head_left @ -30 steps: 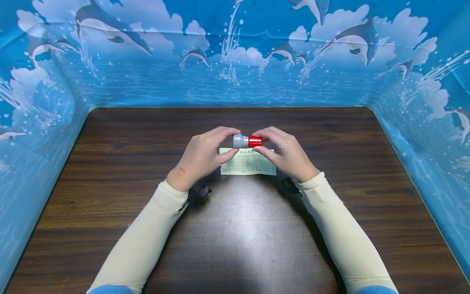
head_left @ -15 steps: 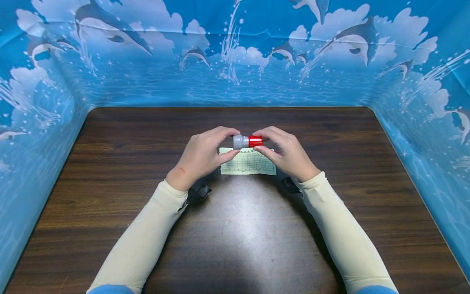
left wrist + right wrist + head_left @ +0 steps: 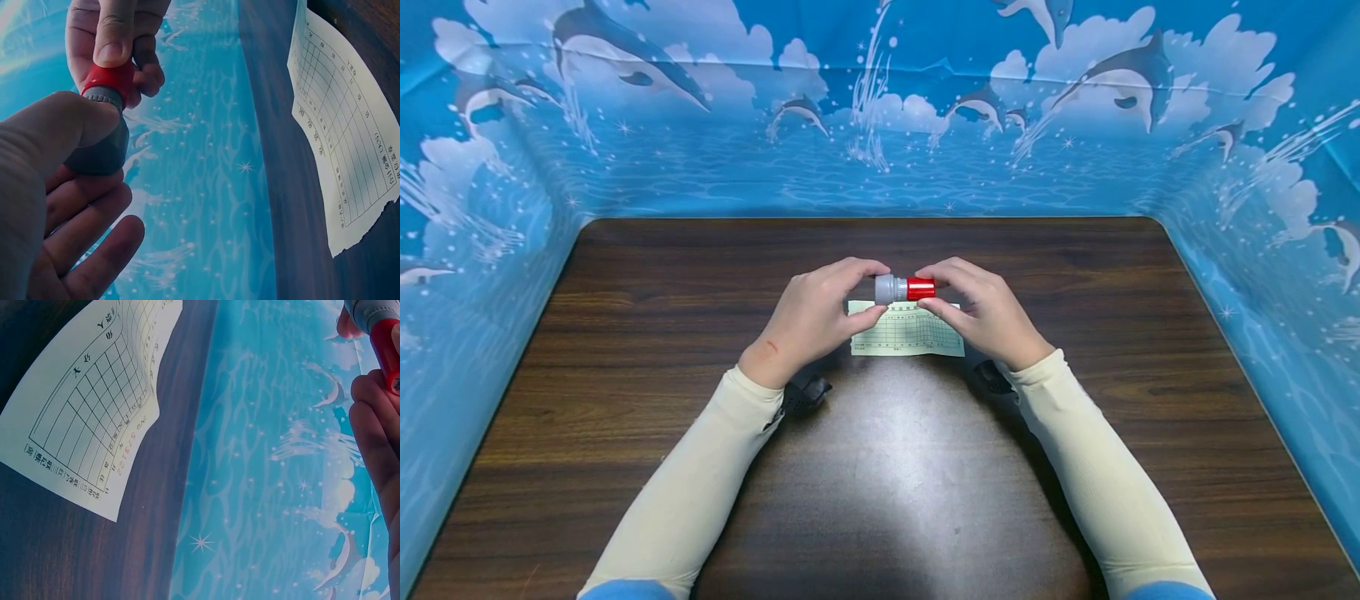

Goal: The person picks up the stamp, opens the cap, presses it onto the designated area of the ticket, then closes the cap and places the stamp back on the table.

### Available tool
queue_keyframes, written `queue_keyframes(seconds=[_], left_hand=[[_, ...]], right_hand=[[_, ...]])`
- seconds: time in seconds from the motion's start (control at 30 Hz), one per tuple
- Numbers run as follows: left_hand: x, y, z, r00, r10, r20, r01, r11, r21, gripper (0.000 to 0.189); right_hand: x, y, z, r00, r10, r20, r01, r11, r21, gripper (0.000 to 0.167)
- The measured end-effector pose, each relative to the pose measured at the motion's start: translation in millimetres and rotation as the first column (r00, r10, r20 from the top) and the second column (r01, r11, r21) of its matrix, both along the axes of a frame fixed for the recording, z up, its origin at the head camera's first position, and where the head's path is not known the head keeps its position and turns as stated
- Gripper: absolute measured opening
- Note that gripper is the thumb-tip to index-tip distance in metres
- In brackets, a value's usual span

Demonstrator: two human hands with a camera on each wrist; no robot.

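Observation:
A small cylinder (image 3: 921, 288) that looks like a capped stamp is held sideways above the table at centre, red on the right and grey on the left. My left hand (image 3: 820, 312) pinches the wider grey end (image 3: 100, 150) between thumb and fingers; its other fingers spread loosely below in the left wrist view. The red end (image 3: 107, 80) is gripped by the thumb and fingers of my right hand (image 3: 988, 312). A ribbed ring (image 3: 103, 97) shows between the two parts. Under the hands lies a pale green printed form (image 3: 906, 335), its edge slightly curled.
The dark wooden table (image 3: 895, 483) spreads around the form. Behind and along both sides hangs a blue curtain (image 3: 880, 183) printed with dolphins. Black wrist devices (image 3: 807, 392) sit under the cream sleeves (image 3: 700, 475).

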State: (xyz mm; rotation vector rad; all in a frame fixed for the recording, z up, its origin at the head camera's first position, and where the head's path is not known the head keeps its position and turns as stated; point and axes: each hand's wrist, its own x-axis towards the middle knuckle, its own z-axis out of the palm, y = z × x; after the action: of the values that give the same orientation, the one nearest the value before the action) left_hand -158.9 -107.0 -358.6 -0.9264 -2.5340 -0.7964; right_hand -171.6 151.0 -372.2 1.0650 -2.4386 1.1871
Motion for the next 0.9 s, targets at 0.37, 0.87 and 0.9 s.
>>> queue_keyframes(seconds=[0.37,0.87,0.9], left_hand=[[0.9,-0.7,-1.2,1.000,-0.003,0.000,0.003,1.000,0.025,0.048],[1.4,-0.5,-0.1,1.000,-0.014,0.016,0.014,0.999,0.042,0.050],[1.3,-0.7,0.3,1.000,-0.016,-0.001,0.016,0.999,0.040,0.051]], right_hand=[[0.8,0.9,0.2,1.000,-0.002,0.000,0.002,1.000,-0.030,0.039],[1.9,-2.4,1.1,1.000,0.001,-0.022,-0.002,0.999,-0.055,0.039],[1.7,-2.2,0.9,1.000,0.001,-0.024,-0.002,0.999,-0.051,0.039]])
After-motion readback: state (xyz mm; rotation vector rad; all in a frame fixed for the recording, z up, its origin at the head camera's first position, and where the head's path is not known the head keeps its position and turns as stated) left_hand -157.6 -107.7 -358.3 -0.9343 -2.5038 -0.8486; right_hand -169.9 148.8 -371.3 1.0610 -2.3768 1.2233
